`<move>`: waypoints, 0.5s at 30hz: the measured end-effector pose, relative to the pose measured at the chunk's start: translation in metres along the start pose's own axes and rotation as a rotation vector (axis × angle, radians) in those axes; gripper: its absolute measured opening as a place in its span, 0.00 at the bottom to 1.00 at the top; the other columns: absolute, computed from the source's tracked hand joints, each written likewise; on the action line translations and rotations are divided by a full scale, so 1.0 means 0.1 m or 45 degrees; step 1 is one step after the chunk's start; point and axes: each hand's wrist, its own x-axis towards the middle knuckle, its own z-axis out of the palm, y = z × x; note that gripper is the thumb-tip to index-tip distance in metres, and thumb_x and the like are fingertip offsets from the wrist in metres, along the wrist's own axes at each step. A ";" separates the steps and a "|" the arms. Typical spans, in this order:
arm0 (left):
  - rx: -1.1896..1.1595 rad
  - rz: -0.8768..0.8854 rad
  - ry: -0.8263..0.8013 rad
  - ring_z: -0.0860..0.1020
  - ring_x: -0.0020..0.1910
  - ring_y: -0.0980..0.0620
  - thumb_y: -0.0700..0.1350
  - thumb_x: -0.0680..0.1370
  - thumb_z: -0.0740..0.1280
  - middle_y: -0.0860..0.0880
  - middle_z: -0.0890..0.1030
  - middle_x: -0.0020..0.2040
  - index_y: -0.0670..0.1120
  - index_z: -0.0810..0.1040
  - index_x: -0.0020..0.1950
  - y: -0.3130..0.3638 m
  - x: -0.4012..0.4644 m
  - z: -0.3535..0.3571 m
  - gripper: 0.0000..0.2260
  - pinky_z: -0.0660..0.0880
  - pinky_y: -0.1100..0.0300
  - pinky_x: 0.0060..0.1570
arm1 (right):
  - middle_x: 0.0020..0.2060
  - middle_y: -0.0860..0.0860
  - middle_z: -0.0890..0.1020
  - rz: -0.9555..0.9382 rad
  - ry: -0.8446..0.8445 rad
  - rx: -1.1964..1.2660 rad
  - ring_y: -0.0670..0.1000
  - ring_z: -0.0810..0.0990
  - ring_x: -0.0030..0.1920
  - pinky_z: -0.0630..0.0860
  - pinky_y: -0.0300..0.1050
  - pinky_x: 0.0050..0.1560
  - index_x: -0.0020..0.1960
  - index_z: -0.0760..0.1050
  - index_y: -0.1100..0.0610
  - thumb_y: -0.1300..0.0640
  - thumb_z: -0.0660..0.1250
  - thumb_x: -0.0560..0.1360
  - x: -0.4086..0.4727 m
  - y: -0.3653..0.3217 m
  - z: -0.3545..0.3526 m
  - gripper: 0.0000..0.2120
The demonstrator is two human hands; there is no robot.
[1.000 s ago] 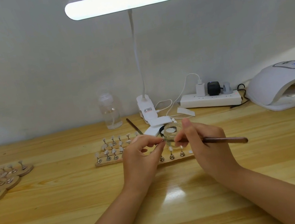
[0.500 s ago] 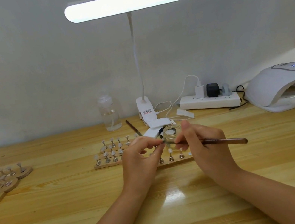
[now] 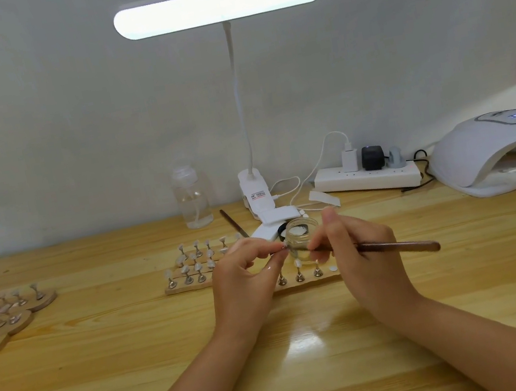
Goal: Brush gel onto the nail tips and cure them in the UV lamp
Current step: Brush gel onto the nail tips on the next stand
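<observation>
Nail tip (image 3: 283, 250) on its small stand, pinched in left hand (image 3: 246, 273) fingertips, held above the tabletop (image 3: 142, 370) just before the glass jar (image 3: 301, 234); brush (image 3: 393, 245) gripped pen-like in right hand (image 3: 360, 253), long axis running right to left, bristle end meeting the tip; wooden holder (image 3: 303, 285) beneath; UV lamp (image 3: 496, 149) well apart, far right, nearer the right hand.

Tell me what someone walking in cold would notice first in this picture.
First the glowing desk lamp, bright against the wall at the top centre. Then the two hands meeting mid-table over a wooden holder: the left hand pinches a small nail tip stand while the right hand grips a brown brush pointed at it. At the far right, the white UV lamp sits with its mouth open.
</observation>
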 end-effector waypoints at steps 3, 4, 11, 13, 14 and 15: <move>0.010 0.002 0.011 0.77 0.41 0.61 0.39 0.67 0.74 0.59 0.80 0.36 0.59 0.79 0.36 0.00 0.00 0.00 0.14 0.70 0.70 0.40 | 0.25 0.53 0.79 0.044 0.043 0.052 0.44 0.77 0.27 0.73 0.34 0.30 0.30 0.76 0.54 0.49 0.56 0.76 0.00 -0.01 0.00 0.20; 0.011 0.000 0.016 0.77 0.41 0.62 0.39 0.67 0.74 0.60 0.80 0.36 0.59 0.79 0.36 0.00 0.01 0.00 0.14 0.69 0.71 0.40 | 0.25 0.52 0.79 0.008 0.052 0.024 0.44 0.78 0.28 0.72 0.32 0.31 0.31 0.77 0.54 0.51 0.55 0.76 0.00 -0.01 0.00 0.19; 0.014 0.000 0.009 0.77 0.40 0.65 0.40 0.67 0.74 0.67 0.80 0.35 0.60 0.79 0.38 0.02 0.00 -0.01 0.13 0.69 0.73 0.39 | 0.24 0.53 0.79 0.114 0.024 0.115 0.44 0.77 0.25 0.73 0.33 0.29 0.29 0.77 0.55 0.45 0.57 0.77 -0.02 -0.02 0.00 0.24; -0.002 -0.031 0.010 0.77 0.37 0.66 0.41 0.68 0.74 0.68 0.79 0.36 0.60 0.78 0.40 0.03 0.00 -0.01 0.13 0.70 0.71 0.39 | 0.27 0.52 0.80 0.056 0.037 0.105 0.44 0.78 0.28 0.72 0.31 0.31 0.31 0.77 0.55 0.50 0.56 0.76 0.00 -0.01 0.00 0.19; -0.019 -0.054 0.014 0.77 0.36 0.66 0.42 0.68 0.74 0.67 0.80 0.35 0.59 0.78 0.40 0.03 0.01 -0.01 0.11 0.72 0.68 0.39 | 0.28 0.52 0.81 0.033 0.037 0.089 0.44 0.78 0.29 0.72 0.30 0.32 0.32 0.77 0.55 0.52 0.56 0.75 0.00 0.00 0.00 0.18; -0.036 -0.074 0.022 0.77 0.36 0.65 0.42 0.68 0.74 0.65 0.80 0.35 0.58 0.78 0.40 0.03 0.01 -0.01 0.10 0.73 0.66 0.40 | 0.29 0.52 0.81 0.024 0.032 0.071 0.43 0.78 0.31 0.71 0.29 0.33 0.33 0.78 0.54 0.52 0.55 0.76 0.01 0.00 0.00 0.18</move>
